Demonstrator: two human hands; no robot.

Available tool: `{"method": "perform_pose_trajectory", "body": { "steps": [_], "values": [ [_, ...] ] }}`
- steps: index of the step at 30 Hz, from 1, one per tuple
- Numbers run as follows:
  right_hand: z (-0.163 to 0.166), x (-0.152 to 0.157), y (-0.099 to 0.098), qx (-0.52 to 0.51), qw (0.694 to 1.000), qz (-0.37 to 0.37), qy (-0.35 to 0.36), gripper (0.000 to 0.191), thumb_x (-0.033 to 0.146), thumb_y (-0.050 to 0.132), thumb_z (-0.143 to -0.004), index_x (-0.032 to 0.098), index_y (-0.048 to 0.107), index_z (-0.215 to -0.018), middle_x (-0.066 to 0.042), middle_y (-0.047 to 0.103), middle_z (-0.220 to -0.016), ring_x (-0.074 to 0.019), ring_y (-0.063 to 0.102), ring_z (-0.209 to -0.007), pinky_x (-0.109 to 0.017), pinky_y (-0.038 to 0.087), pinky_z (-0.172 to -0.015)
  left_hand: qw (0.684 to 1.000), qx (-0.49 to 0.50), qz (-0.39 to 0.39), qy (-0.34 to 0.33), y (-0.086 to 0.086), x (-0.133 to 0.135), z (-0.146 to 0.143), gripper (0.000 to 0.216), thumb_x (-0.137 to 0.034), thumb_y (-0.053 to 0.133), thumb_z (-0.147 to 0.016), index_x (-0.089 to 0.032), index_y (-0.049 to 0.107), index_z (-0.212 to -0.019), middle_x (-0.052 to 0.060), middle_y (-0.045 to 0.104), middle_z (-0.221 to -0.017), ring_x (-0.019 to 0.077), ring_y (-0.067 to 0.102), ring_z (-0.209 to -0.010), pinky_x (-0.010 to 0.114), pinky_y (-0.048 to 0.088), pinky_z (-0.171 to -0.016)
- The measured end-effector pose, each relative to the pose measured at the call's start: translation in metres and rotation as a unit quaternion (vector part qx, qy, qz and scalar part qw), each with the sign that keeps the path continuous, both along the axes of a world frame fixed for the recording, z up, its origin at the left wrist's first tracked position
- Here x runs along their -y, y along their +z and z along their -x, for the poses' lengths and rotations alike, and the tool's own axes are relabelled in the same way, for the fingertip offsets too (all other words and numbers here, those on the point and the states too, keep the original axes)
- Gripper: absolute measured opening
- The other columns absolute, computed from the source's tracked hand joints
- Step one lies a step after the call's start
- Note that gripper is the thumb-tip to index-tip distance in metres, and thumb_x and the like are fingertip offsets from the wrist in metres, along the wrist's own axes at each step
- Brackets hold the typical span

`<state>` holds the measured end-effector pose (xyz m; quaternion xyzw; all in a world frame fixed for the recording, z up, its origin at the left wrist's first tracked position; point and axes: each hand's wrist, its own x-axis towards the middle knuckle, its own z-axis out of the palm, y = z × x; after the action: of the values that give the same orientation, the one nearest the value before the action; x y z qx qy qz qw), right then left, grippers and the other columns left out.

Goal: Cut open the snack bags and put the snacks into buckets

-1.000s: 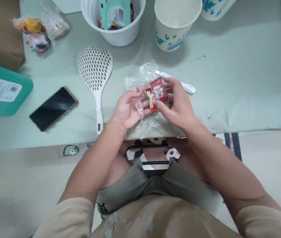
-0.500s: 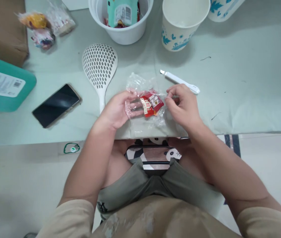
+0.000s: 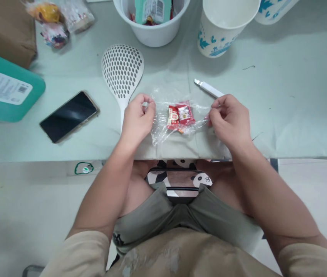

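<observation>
Table (image 3: 293, 96): spans upper frame.
Left hand (image 3: 139, 115), right hand (image 3: 230, 118): fully curled; we pinch clear wrap (image 3: 160, 115).
Clear wrap: likely light, slippery; best held at edges.

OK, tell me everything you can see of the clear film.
The film is clear, crinkled and glossy, plastic by its look. It is spread between the left hand and the right hand, each pinching one side, over the front of the table. Two red packets and an orange bit show at its middle; whether inside or on it, I cannot tell.
</observation>
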<state>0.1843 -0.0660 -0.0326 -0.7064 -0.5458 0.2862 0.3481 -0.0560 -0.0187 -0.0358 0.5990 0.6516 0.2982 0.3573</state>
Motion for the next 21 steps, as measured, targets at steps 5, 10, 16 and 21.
{"method": "perform_pose_trajectory", "body": {
  "steps": [5, 10, 16, 21],
  "values": [
    [-0.007, -0.001, -0.002, 0.075, 0.996, 0.013, -0.043, 0.021, 0.012, 0.057, -0.076, 0.028, 0.048, -0.086, 0.005, 0.058, -0.06, -0.0182, 0.055, -0.057, -0.038, 0.045, -0.065, 0.999, -0.029, -0.006, 0.021, -0.001, -0.004, 0.002, 0.015, -0.018, 0.058, -0.094, -0.025, 0.053, -0.081, -0.009, 0.037, -0.048, 0.0101, 0.036, -0.04, 0.029, 0.028, -0.047],
    [-0.011, 0.001, -0.007, 0.13, 0.987, -0.092, 0.007, 0.021, 0.017, 0.058, -0.078, 0.027, 0.051, -0.094, -0.001, 0.065, -0.083, -0.0196, 0.059, -0.069, -0.039, 0.048, -0.067, 0.988, -0.13, -0.075, 0.025, -0.007, -0.001, 0.007, 0.018, -0.026, 0.072, -0.088, -0.027, 0.057, -0.099, -0.006, 0.053, -0.065, 0.0149, 0.056, -0.059, 0.034, 0.046, -0.062],
    [-0.002, -0.003, -0.01, 0.157, 0.951, -0.226, 0.143, 0.014, 0.028, 0.06, -0.085, 0.025, 0.062, -0.099, -0.008, 0.066, -0.106, -0.0267, 0.063, -0.102, -0.048, 0.054, -0.09, 0.939, -0.149, -0.295, -0.094, -0.004, 0.001, 0.006, 0.03, -0.04, 0.078, -0.082, -0.028, 0.06, -0.103, 0.008, 0.063, -0.125, 0.0281, 0.061, -0.118, 0.048, 0.052, -0.098],
    [0.01, -0.007, -0.013, 0.179, 0.954, -0.152, 0.189, 0.019, 0.034, 0.058, -0.092, 0.031, 0.072, -0.105, -0.008, 0.066, -0.132, -0.0358, 0.053, -0.135, -0.061, 0.04, -0.114, 0.934, -0.155, -0.232, -0.222, 0.002, 0.002, -0.005, 0.017, -0.042, 0.069, -0.088, -0.027, 0.068, -0.095, 0.005, 0.061, -0.148, 0.0372, 0.045, -0.147, 0.058, 0.031, -0.12]
  ]
}}
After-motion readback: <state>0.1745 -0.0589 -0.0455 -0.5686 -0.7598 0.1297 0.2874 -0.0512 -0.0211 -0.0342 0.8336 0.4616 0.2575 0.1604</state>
